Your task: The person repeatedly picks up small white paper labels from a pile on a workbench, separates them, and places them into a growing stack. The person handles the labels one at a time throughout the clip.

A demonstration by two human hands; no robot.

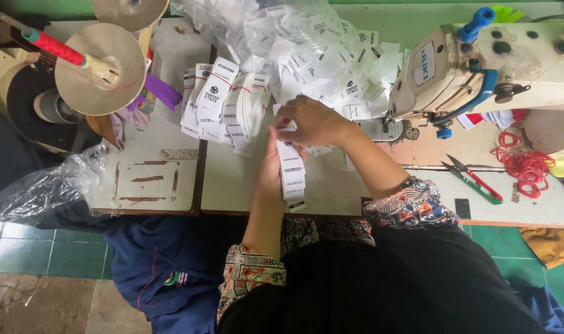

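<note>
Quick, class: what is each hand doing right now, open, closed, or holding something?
Left hand: closed around a stack of white labels.
Right hand: fingers pinched on the top of that stack.

Sleeves: patterned batik cuffs [411, 204] — orange, blue, white (both arms alike)
Top: plain black [381, 284] — loose
Hands: bare, no rings visible

a small garment sewing workshop. an industrial sewing machine [479, 59] sits on a worn worktable [232, 185], with thread cones [99, 68], thread snips [473, 179], red rubber bands [526, 164] and heaps of white woven clothing labels [306, 49].
</note>
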